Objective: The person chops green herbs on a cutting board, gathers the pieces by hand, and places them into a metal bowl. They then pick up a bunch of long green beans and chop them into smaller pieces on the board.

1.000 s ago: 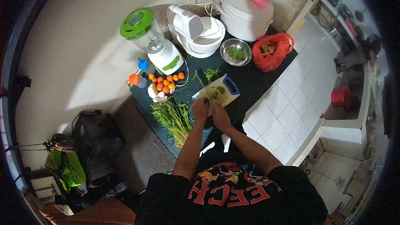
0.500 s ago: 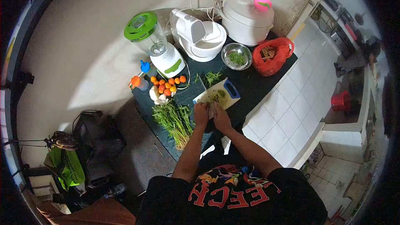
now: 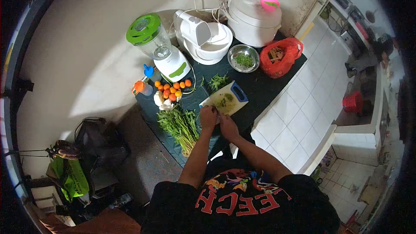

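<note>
Both my hands meet at the near edge of a white cutting board (image 3: 236, 105) with a blue handle end. My left hand (image 3: 208, 117) is closed at the board's left corner, its fingertips turned inward. My right hand (image 3: 228, 126) is just right of it, fingers bent together toward the left. Whatever is between the fingers is too small and covered to make out. Chopped greens (image 3: 225, 101) lie on the board beyond my fingers. Behind the board is a small pile of leaves (image 3: 218, 81). A large bunch of leafy greens (image 3: 180, 125) lies left of my left hand.
Orange tomatoes (image 3: 172, 90) and white garlic bulbs (image 3: 164, 102) sit at left, near two capped bottles (image 3: 143, 88). A blender (image 3: 172, 65), a stand mixer (image 3: 203, 39), a white cooker (image 3: 253, 19), a metal bowl (image 3: 236, 64) of chopped greens and a red bag (image 3: 281, 67) line the back.
My right hand has drawn slightly closer to my left hand at the board's edge. The whole view has shifted a little.
</note>
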Demonstrator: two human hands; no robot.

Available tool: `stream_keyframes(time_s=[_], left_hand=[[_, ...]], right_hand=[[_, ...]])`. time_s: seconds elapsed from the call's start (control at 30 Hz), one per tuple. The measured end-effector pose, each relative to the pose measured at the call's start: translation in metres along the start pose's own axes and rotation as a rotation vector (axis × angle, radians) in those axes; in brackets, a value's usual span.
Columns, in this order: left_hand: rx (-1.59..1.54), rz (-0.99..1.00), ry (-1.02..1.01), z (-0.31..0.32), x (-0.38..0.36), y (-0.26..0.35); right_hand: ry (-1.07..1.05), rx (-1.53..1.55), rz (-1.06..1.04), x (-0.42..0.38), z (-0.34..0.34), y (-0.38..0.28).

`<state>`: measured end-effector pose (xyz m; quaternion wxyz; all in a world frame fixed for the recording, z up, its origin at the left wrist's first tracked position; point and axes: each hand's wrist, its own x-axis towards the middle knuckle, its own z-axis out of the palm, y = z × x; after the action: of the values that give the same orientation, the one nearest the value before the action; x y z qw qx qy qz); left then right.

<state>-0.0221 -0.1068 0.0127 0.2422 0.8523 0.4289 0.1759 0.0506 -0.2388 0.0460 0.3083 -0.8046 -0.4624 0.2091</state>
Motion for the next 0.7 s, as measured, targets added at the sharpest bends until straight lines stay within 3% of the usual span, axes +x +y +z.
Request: stream_keyframes(time_s=[0.13,0.27,0.33,0.43,0.57,0.63,0.7], left_hand=[[-0.104,0.122,0.079,0.006,-0.001,0.008],[-0.258,0.086,0.08,0.015,0.01,0.025],[-0.45,-0.038,-0.039,-0.004,0.006,0.037],[-0.455,-0.188,-0.074,-0.012,0.001,0.03],[-0.4,-0.059,0.078,-0.012,0.008,0.011],[-0.372,-0.051,0.271,-0.008,0.017,0.002],[-0.348,-0.082,0.254,-0.011,0.028,-0.006]], right_hand=[[0.041,0.004,-0.022,0.007,-0.013,0.007],[0.051,-0.1,0.037,0.015,-0.029,0.037],[0.109,-0.093,0.024,0.017,-0.036,0.05],[0.177,-0.041,-0.159,0.016,-0.044,0.057],[0.057,-0.007,-0.132,-0.016,-0.059,0.043],[0.036,-0.041,-0.151,-0.023,-0.067,0.035],[-0.137,-0.036,-0.022,-0.028,-0.074,0.031]])
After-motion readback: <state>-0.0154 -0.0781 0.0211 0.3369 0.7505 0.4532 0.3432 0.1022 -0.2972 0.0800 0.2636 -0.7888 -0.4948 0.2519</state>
